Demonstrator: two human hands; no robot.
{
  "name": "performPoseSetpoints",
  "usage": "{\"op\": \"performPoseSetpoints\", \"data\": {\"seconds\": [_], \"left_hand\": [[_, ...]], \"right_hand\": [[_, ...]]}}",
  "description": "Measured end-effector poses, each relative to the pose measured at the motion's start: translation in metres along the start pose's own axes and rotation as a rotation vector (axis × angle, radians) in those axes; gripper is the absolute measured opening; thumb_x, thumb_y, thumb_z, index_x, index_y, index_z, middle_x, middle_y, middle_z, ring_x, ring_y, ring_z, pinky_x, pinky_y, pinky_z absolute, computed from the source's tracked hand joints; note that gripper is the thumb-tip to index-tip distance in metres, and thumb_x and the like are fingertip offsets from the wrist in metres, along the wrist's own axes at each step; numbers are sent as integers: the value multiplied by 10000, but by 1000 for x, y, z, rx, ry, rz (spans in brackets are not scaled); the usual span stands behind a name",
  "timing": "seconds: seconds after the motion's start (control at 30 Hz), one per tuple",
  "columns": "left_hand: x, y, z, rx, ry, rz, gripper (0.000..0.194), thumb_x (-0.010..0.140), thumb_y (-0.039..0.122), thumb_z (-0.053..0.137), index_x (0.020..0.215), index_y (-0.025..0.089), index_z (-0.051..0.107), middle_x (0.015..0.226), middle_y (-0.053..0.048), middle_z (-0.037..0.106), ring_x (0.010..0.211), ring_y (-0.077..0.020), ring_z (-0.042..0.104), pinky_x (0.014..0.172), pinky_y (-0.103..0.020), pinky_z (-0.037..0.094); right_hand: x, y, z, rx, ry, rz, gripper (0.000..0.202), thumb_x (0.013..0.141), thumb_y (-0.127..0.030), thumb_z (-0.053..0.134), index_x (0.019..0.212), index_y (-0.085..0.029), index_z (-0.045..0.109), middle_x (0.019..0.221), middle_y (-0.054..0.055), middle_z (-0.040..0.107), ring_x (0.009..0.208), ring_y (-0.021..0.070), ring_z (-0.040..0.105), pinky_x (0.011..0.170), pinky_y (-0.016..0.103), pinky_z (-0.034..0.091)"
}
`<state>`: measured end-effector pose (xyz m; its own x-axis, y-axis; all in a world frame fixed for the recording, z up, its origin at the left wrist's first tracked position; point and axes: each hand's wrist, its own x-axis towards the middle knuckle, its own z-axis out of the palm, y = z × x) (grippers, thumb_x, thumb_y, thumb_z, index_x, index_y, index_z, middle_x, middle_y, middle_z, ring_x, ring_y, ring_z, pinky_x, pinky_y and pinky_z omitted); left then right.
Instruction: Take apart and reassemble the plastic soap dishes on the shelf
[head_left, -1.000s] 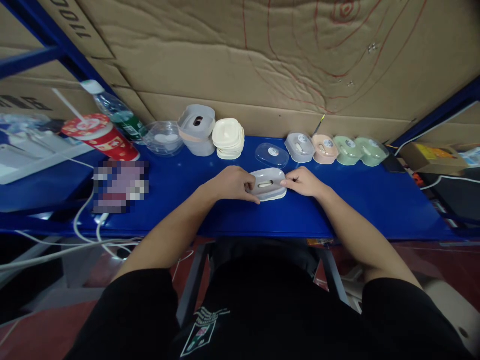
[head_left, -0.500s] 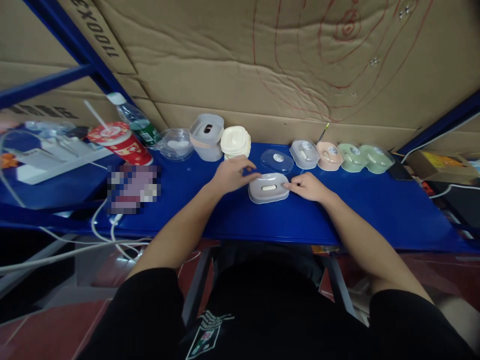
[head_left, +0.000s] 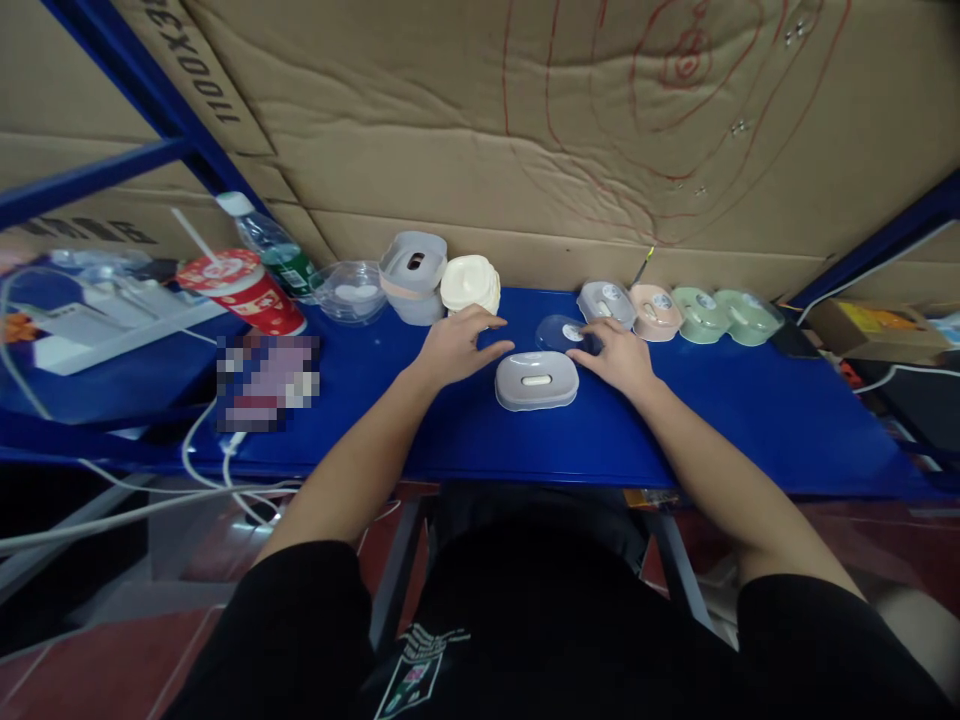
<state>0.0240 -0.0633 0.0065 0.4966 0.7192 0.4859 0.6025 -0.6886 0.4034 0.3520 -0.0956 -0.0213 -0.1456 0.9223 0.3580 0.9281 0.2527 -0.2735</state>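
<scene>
A pale grey oval box (head_left: 537, 394) with a white bar in the slot of its top lies on the blue table between my hands. Just left of it is my left hand (head_left: 463, 346), thumb and fingers apart, holding nothing. Behind the box lies a clear plastic lid (head_left: 553, 334) with a round white sticker. My right hand (head_left: 621, 358) has its thumb and fingers at the right end of this lid, covering part of it.
Covered grey (head_left: 604, 303), peach (head_left: 655, 312) and green boxes (head_left: 701, 314) line the back right. Behind my left hand stand stacked cream pieces (head_left: 469, 284), grey boxes (head_left: 414, 280) and clear lids (head_left: 352, 292). A red cup (head_left: 259, 297) and bottle (head_left: 274, 250) stand left.
My right hand has left the grey box and reached back to the clear lid, which has shifted slightly right. My left hand has drawn off the box, its thumb and fingers wider apart.
</scene>
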Motion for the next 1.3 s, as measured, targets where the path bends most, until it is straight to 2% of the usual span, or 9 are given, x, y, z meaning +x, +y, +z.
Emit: {"op": "performPoseSetpoints", "data": {"seconds": [0.2,0.27,0.53,0.67,0.77,0.9,1.0,1.13,1.3], "left_hand": [[-2,24,5,-48,-445,14,947,734,673,861,1530,231,599,1447,-149,684,1213,-317,701,1011,-412,545],[-1,25,9,-43,-503,-9,1012,712,663,872,1571,233,554,1535,-162,629,1357,-359,636,1096,-450,507],[-1,19,-2,-112,-482,-110,1044,745,625,863,1616,178,499,1496,-192,657,1258,-344,690,1012,-416,532],[-2,12,-11,-123,-486,-139,1072,695,621,895,1594,172,520,1397,-182,719,1121,-309,741,928,-366,541],[-3,8,-12,-147,-468,-158,1116,691,627,895,1619,167,480,1375,-189,728,1067,-292,751,902,-358,541],[-2,9,-6,-115,-465,-183,1131,735,631,859,1664,172,405,1397,-199,715,1105,-312,748,936,-382,540],[-1,11,3,-57,-420,-171,1150,768,647,830,1695,170,343,1417,-222,698,1211,-371,721,983,-429,533],[-1,10,16,-55,-393,-74,1355,721,643,867,1748,134,145,1417,-257,688,1270,-427,691,1012,-468,523],[-2,9,21,-38,-399,-46,1419,683,636,905,1751,123,123,1428,-269,678,1289,-437,679,1064,-489,506]], "right_hand": [[0,4,-2,73,-65,26,725,878,-636,782,1481,-250,665,1521,118,677,1371,388,658,1113,561,569],[1,5,-4,89,-41,43,749,835,-644,815,1460,-252,681,1471,122,712,1341,406,673,1090,575,578],[1,14,-15,124,-96,75,788,810,-728,809,1422,-242,712,1456,140,713,1333,418,666,1097,599,552],[-2,15,-20,93,-201,16,856,765,-661,880,1494,-269,663,1530,141,654,1346,440,652,1098,626,548],[-3,17,-21,120,-187,30,844,755,-603,902,1494,-272,665,1515,140,661,1326,419,666,1100,609,552],[2,24,-22,337,-91,125,742,768,-676,858,1372,-257,752,1381,124,752,1271,384,698,1107,594,541],[2,21,-22,550,-124,142,685,845,-706,774,1339,-231,770,1257,120,800,1126,331,747,1028,545,584],[-5,-1,-17,496,-233,-117,660,875,-666,783,1429,-314,725,1335,97,746,1096,297,733,981,500,605],[-12,-23,-14,232,-218,-415,735,842,-621,853,1520,-447,628,1640,63,531,1496,415,494,1234,649,420]]}}
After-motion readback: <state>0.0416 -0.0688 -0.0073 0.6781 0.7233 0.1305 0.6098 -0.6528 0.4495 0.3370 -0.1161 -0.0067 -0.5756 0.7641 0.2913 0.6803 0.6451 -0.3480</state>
